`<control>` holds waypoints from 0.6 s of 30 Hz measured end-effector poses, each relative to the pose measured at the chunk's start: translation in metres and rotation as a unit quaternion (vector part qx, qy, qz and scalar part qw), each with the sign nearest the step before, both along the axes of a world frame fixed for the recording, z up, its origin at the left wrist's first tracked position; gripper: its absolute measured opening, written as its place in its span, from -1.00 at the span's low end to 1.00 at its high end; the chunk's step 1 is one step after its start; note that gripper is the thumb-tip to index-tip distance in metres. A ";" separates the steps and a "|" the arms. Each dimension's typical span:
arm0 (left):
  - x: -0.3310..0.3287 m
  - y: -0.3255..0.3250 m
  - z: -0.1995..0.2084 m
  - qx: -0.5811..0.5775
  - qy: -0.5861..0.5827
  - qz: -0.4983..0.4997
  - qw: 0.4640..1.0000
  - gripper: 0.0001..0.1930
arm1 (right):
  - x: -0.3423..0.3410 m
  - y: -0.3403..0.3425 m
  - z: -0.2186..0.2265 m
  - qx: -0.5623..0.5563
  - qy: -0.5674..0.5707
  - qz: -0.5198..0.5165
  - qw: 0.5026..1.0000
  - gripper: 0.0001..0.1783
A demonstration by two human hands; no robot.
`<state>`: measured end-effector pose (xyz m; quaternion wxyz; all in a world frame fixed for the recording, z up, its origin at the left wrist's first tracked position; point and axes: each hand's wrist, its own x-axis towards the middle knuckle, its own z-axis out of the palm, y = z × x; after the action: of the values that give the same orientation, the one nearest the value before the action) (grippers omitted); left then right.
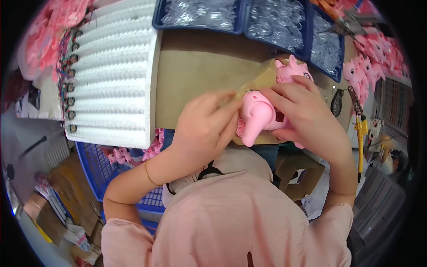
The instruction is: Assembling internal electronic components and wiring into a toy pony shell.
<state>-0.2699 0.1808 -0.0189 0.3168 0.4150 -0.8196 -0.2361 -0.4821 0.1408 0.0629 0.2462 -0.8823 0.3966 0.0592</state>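
Pink toy (259, 118) — in half-curled right fingers (282, 102)

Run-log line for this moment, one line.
left hand: blurred beside pink toy, contact unclear | right hand: holding pink toy | nearby: blue trays of clear parts, white ridged tray

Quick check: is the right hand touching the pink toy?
Touching. The head view shows the right hand curled over the pink toy, gripping its body.

Tan worktable (195, 66) in bright indoor light
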 end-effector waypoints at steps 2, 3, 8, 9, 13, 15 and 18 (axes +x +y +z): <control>-0.021 -0.016 0.018 0.032 0.155 0.015 0.987 -0.60 | 0.001 0.001 -0.001 -0.004 -0.002 -0.012 1.000 -0.32; -0.031 -0.020 0.023 0.063 0.148 -0.031 0.986 -0.50 | 0.000 0.003 -0.001 -0.006 0.001 -0.015 1.000 -0.36; -0.046 -0.034 0.041 0.063 0.036 -0.114 0.991 -0.31 | -0.026 0.025 -0.008 -0.152 -0.119 -0.040 0.980 -0.58; -0.044 -0.038 0.049 0.082 -0.053 -0.148 0.984 -0.28 | -0.033 0.037 -0.002 -0.119 -0.144 -0.180 0.966 -0.67; -0.057 -0.045 0.053 0.047 -0.176 -0.219 0.959 -0.30 | -0.052 0.088 -0.014 0.197 -0.286 -0.482 0.804 -0.72; -0.060 -0.046 0.056 0.033 -0.209 -0.243 0.947 -0.32 | -0.049 0.092 -0.020 0.411 -0.359 -0.523 0.655 -0.70; -0.061 -0.042 0.059 0.020 -0.226 -0.215 0.950 -0.35 | -0.035 0.089 -0.028 0.436 -0.394 -0.508 0.630 -0.67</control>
<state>-0.3308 0.1384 0.0400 0.0566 0.2774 -0.9346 -0.2154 -0.5167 0.2297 0.0351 0.7262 -0.2700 0.5751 -0.2627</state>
